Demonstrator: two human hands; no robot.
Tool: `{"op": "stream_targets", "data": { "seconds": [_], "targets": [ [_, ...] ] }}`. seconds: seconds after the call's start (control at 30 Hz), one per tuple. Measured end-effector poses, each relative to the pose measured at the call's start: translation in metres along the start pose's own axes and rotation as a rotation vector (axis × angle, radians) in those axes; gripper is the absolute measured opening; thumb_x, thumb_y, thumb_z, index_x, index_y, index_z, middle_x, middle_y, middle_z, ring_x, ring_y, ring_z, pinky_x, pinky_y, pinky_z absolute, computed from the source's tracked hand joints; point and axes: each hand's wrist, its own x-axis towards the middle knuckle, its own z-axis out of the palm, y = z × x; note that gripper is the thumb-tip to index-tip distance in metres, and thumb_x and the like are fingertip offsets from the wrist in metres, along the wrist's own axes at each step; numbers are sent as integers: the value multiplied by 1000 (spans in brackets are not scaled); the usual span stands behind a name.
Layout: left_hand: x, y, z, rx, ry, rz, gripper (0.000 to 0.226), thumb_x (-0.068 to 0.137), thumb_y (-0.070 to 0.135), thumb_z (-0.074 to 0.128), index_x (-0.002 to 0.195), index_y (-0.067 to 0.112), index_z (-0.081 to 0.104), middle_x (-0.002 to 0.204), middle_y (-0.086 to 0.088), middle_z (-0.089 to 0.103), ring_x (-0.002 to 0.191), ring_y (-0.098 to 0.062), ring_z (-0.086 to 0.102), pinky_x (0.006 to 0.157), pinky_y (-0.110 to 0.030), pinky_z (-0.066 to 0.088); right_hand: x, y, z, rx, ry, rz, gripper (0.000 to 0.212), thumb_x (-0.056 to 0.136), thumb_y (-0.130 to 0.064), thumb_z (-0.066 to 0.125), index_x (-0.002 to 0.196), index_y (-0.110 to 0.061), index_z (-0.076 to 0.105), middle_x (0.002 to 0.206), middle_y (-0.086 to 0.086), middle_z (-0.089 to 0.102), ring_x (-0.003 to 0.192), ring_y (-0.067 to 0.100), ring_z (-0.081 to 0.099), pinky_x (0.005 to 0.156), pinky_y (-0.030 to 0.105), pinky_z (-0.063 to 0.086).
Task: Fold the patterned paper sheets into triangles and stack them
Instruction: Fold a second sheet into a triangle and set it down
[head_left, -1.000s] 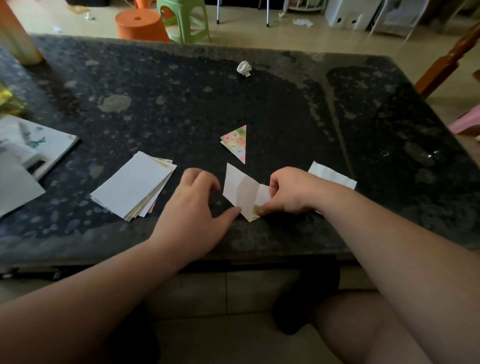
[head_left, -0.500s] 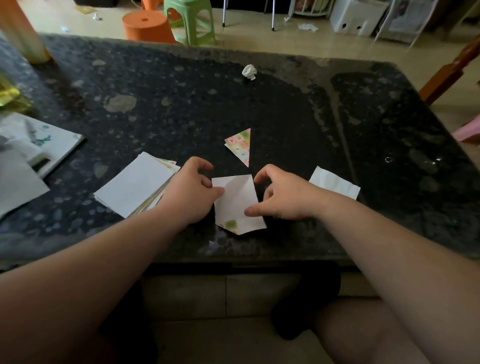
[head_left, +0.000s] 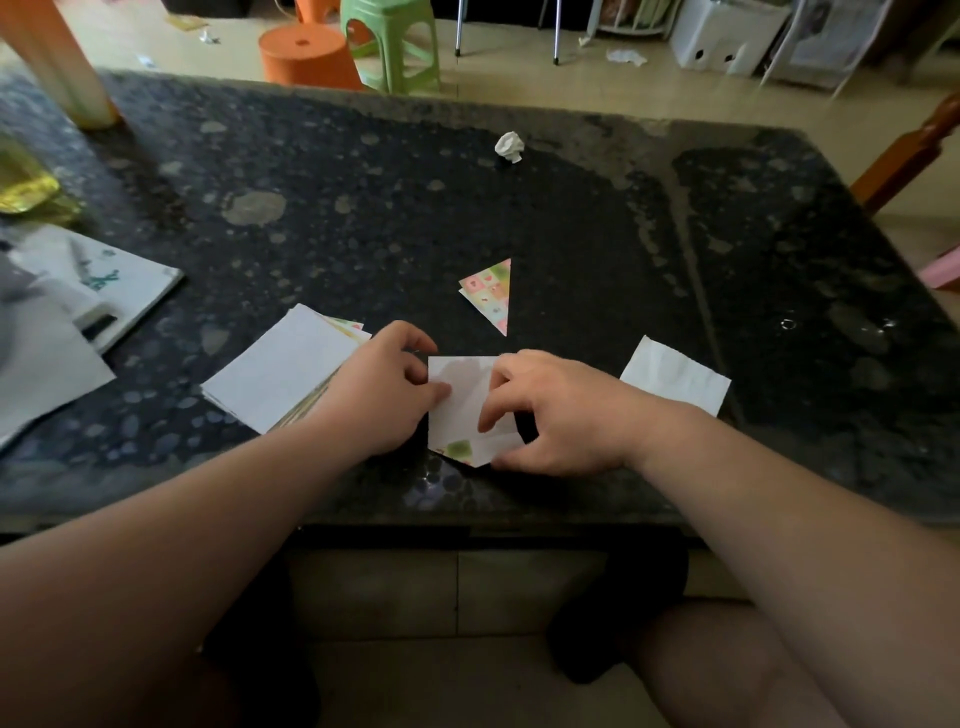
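Currently sheet (head_left: 462, 400) lies white side up at the near edge of table (head_left: 571, 234), one near corner turned up. Left hand (head_left: 379, 395) pinches its left edge; right hand (head_left: 561, 410) pinches the near right flap. Risk: paper slips on the glossy top, corners mismatch, crease skews.

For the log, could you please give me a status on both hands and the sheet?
Left hand and right hand pinching half-folded white-backed paper sheet. One patterned paper triangle done. Nothing blocking.
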Motion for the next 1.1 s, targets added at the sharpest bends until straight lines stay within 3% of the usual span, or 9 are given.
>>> {"op": "stream_targets", "data": {
  "seconds": [0.13, 0.23, 0.33, 0.47, 0.53, 0.63, 0.77, 0.97, 1.1],
  "targets": [
    [-2, 1, 0, 40, -57, 4, 36, 92, 27, 74, 118, 35, 52, 85, 12, 72, 82, -8, 65, 71, -30, 50, 4, 3, 9, 27, 46, -48, 21, 92, -40, 72, 109, -30, 77, 111, -15, 64, 106, 5, 50, 96, 32, 48],
    [-2, -2, -2, 38, -89, 37, 46, 95, 23, 70, 136, 35, 53, 84, 17, 73, 84, -4, 65, 76, -28, 49, 7, 3, 12, 55, 94, -35, 15, 96, -31, 67, 106, -26, 78, 93, -20, 61, 94, 2, 51, 89, 28, 49],
    [-1, -4, -10, 6, -164, 42, 61, 97, 21, 66, 149, 40, 41, 86, 19, 75, 85, -2, 65, 77, -25, 47, 9, 3, 17, 224, 171, 70, 12, 98, -29, 68, 103, -26, 79, 83, -24, 60, 85, 1, 59, 83, 22, 48],
    [-3, -7, -18, -88, -285, 48, 77, 91, 11, 71, 148, 49, 37, 101, 12, 75, 91, -11, 71, 88, -35, 55, 18, 4, 27, 441, 258, 233, 23, 94, -36, 73, 116, -30, 72, 93, -15, 68, 86, 2, 64, 76, 19, 47],
    [-7, -8, -21, -126, -326, 57, 61, 82, 9, 74, 131, 41, 55, 105, 6, 73, 91, -14, 72, 90, -43, 58, 23, 4, 28, 495, 274, 274, 27, 93, -35, 75, 119, -32, 69, 93, -11, 70, 84, 5, 66, 75, 17, 48],
    [-14, -5, -23, 10, -293, 42, 28, 79, 26, 85, 98, 33, 64, 94, 5, 72, 81, -11, 69, 74, -30, 54, 27, 4, 27, 536, 281, 304, 24, 92, -32, 77, 113, -35, 66, 90, -8, 71, 82, 7, 67, 74, 20, 49],
    [-15, -1, -12, 226, -142, 49, 17, 87, 40, 78, 80, 29, 68, 79, 11, 66, 76, -5, 60, 62, -22, 43, 28, 3, 27, 507, 300, 329, 23, 91, -33, 77, 113, -32, 70, 91, -8, 69, 82, 8, 65, 74, 22, 47],
    [-19, -1, 3, 311, -78, 130, 11, 93, 34, 71, 84, 34, 65, 89, 16, 55, 79, -3, 52, 65, -18, 37, 27, 0, 30, 426, 302, 318, 25, 93, -34, 74, 117, -34, 69, 94, -18, 58, 85, 4, 57, 76, 20, 43],
    [-28, -7, 7, 599, -105, 357, 24, 102, 27, 52, 115, 30, 72, 112, 7, 56, 107, -15, 49, 92, -29, 45, 26, 1, 32, 222, 305, 244, 20, 95, -37, 69, 110, -24, 71, 96, -11, 54, 94, 12, 57, 83, 29, 49]
  ]
}}
